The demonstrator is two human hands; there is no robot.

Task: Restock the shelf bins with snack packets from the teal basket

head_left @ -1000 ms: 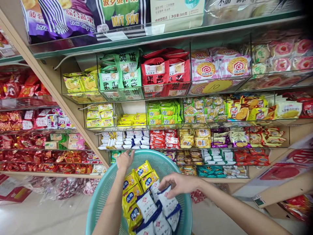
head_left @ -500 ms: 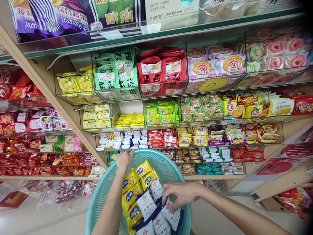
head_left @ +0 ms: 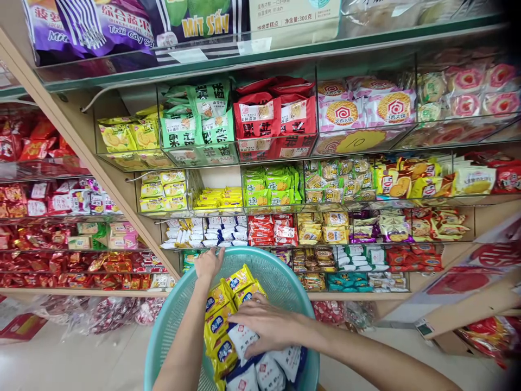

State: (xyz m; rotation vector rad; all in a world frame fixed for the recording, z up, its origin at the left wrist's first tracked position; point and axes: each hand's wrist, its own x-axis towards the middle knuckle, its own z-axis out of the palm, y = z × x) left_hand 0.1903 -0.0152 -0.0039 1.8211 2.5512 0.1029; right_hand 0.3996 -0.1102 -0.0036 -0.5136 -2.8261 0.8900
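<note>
Reaches down into the basket [head_left: 280, 271] with the right hand [head_left: 271, 324], palm down and with fingers bent over a white-and-blue packet [head_left: 244, 338]. Touches or nearly touches the packet with thumb and fingers on different sides of it; cannot tell whether pinching it or only resting there. Reaches across part of the yellow packets [head_left: 217, 321] too with the same hand, near the upper end of the pile.

Grips the far left part of the basket's rim with the left hand [head_left: 209, 264], closed over the edge and with the fingers toward the shelves. Cannot see the tips beyond the rim.

Inside the basket, a round turquoise one with mesh walls, see the yellow packets grouped on the left and the white-and-blue packet among others of its kind, to the right and nearer the body. See bare mesh along the far right side of the pile.

Just beyond the basket, find small white packs [head_left: 223, 231] on a low shelf, beside red packs [head_left: 260, 231]. Higher up, see bright green packs [head_left: 271, 187], and above those, green bags [head_left: 199, 117] to the left of red bags [head_left: 274, 117]. Farther right on that level, find round-cookie packs [head_left: 370, 108] behind a clear front with a yellow label [head_left: 356, 142]. At the top left, see large purple bags [head_left: 97, 27]. Down at the lower left, find clear plastic bags [head_left: 118, 312] on the pale floor [head_left: 122, 353].
</note>
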